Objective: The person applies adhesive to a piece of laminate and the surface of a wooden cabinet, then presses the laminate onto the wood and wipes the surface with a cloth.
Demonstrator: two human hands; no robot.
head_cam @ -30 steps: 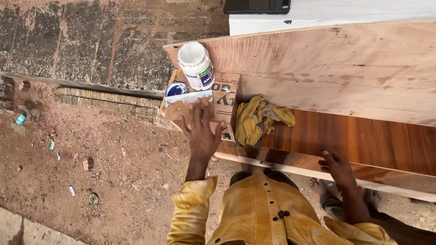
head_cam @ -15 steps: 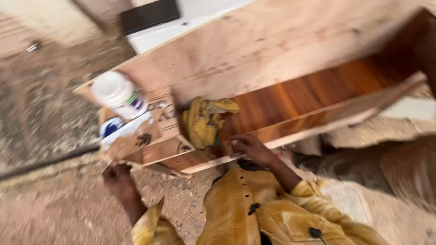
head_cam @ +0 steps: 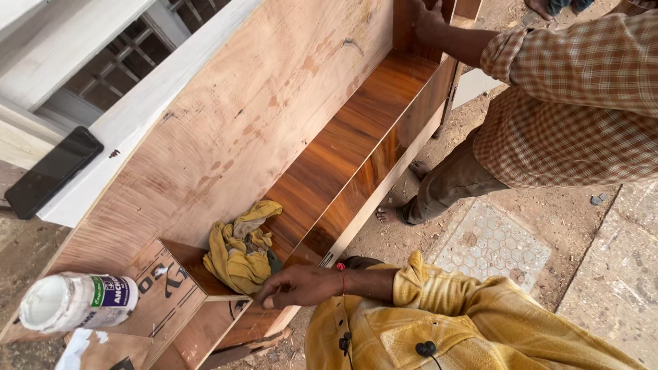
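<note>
My right hand (head_cam: 299, 286) lies over the near end of the front board (head_cam: 384, 161) of a long wooden cabinet frame (head_cam: 260, 116), fingers curled down over its edge. A red thread circles the wrist, and the sleeve is yellow. Just left of the hand, a crumpled yellow rag (head_cam: 240, 250) sits inside the frame on the dark polished shelf (head_cam: 343, 137). My left hand is out of view. A white plastic bottle (head_cam: 75, 318) with a green and blue label lies on a printed brown panel (head_cam: 164, 294) at the lower left.
Another person in a checked shirt (head_cam: 582, 89) stands at the right, barefoot (head_cam: 391, 214), with one hand (head_cam: 428, 17) on the frame's far end. A black phone (head_cam: 51, 171) lies on a white ledge. A hexagon-patterned slab (head_cam: 493, 243) is set in the dirt.
The view has swung right and along the cabinet. My right hand slid from beside the rag to the front board's near end. My left hand dropped out of sight.
</note>
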